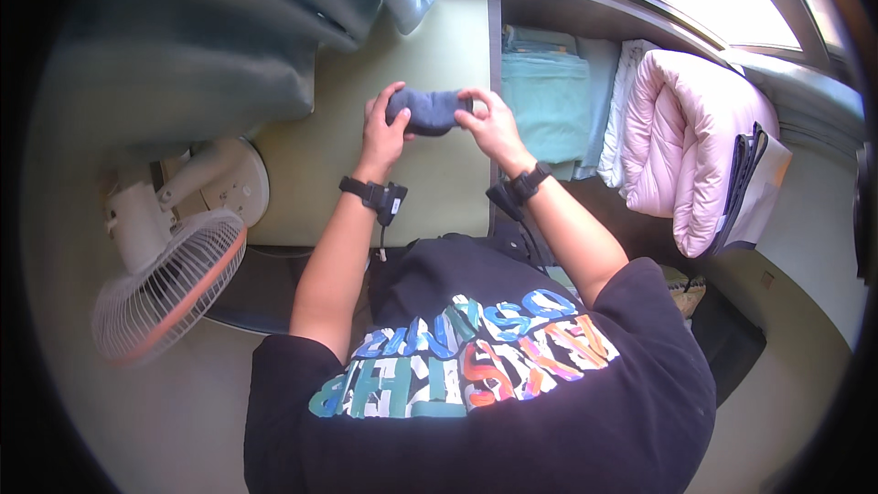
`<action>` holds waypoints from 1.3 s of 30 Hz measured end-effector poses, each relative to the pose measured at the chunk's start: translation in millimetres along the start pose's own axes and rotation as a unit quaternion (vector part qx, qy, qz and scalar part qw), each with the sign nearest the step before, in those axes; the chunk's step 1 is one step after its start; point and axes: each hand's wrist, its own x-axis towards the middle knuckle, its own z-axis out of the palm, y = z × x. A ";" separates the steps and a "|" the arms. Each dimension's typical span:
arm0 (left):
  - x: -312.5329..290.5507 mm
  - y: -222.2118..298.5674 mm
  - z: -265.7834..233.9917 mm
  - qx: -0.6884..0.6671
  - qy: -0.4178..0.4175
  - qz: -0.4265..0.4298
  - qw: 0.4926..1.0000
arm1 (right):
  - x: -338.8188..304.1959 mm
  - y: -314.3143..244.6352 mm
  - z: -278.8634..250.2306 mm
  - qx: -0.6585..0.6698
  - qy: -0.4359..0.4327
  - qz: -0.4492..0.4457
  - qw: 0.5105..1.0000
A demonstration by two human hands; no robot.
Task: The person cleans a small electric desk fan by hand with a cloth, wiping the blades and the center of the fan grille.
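Observation:
Above a pale green tabletop (366,201), I hold a dark blue-grey, soft-looking padded piece (432,112) level between both hands. It is oblong and dips at the middle of its upper edge, much like an eye mask, though its exact kind is unclear. My left hand (384,123) grips the left end, thumb in front and fingers behind. At the other end, the thumb and fingers of my right hand (489,123) pinch a darker edge or strap.
A white fan (174,284) with an orange rim stands at the left, under a grey-green curtain (247,46). To the right are folded turquoise cloths (546,96) and a rolled pink quilt (686,137). A window (732,7) is at the upper right.

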 end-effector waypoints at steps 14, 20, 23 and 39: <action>218.4 14.8 -3.9 0.289 0.000 0.253 0.923 | 202.3 -45.5 44.8 -0.447 -0.010 -0.260 0.856; 188.5 -6.0 0.4 0.304 0.053 0.230 0.923 | 181.7 -22.9 54.7 -0.503 0.006 -0.268 0.822; 157.0 -10.9 -0.6 0.312 0.044 0.235 0.920 | 151.2 -17.6 57.3 -0.529 -0.012 -0.244 0.813; -93.4 -122.2 21.9 0.331 -0.079 0.179 0.923 | -93.7 81.9 41.0 -0.511 -0.193 -0.067 0.835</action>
